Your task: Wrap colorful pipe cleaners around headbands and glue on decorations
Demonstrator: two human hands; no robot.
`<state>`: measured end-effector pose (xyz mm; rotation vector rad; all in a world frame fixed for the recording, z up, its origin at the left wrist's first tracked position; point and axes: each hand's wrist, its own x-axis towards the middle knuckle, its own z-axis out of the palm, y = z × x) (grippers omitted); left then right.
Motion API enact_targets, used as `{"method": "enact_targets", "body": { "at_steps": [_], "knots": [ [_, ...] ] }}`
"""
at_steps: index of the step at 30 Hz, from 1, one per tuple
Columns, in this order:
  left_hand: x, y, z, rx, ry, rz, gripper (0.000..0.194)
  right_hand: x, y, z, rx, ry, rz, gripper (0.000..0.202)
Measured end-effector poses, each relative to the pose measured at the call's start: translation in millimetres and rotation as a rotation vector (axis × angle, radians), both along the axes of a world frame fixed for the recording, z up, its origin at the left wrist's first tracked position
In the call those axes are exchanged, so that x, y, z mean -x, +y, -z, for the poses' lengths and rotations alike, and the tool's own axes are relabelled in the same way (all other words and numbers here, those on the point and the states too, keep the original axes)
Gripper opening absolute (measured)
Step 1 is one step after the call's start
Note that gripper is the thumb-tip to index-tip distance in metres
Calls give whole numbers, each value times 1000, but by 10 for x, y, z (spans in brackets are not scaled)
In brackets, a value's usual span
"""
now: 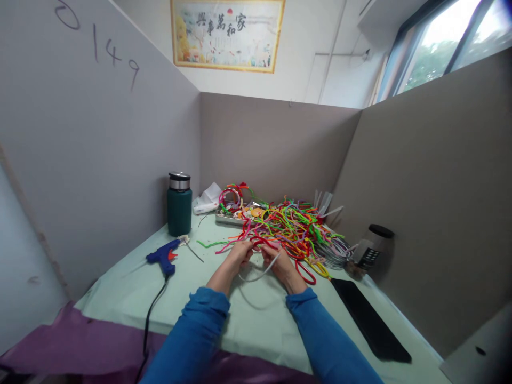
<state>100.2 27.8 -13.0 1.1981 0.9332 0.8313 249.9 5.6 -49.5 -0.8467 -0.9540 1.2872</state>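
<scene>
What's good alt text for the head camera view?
A person's left hand and right hand hold a red strand, a white strand curving between them, above a pale green tabletop. Beyond lies a colorful heap of strands; a blue glue gun sits to the left.

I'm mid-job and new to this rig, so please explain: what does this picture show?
There is no machine, just a person in blue sleeves working bare-handed. The one picture comes from a camera worn on the head, looking forward and down. The left hand and right hand hold a red strand; a pale cord curves below it, its grip unclear. On the table lie a heap of coloured strands, a tray of small pieces and a glue gun. A bottle stands at left, a jar at right.
</scene>
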Motion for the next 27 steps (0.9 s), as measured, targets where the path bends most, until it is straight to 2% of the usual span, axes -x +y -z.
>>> {"method": "enact_targets", "body": {
  "at_steps": [4, 7, 12, 16, 18, 23, 27],
  "knots": [
    [33, -6, 2, 53, 55, 123, 26, -45, 19, 24, -4, 34, 16, 30],
    [39, -36, -6, 83, 103, 196, 19, -50, 5, 29, -2, -28, -21, 32],
    [22, -64, 3, 78, 170, 278, 18, 4, -89, -45, -8, -55, -95, 39],
    [9, -44, 38, 59, 240, 340, 18, 19, -129, -79, -56, -137, -126, 32],
    [2, -42, 46, 31, 226, 371, 19, 15, -110, -62, -67, -153, -100, 31],
    [-14, -81, 29, -41, 153, 280, 30, -3, -9, 14, -62, -52, 60, 31],
    [-5, -83, 26, -64, 169, 272, 42, -32, 56, 51, -51, -62, 112, 25]
  ]
}}
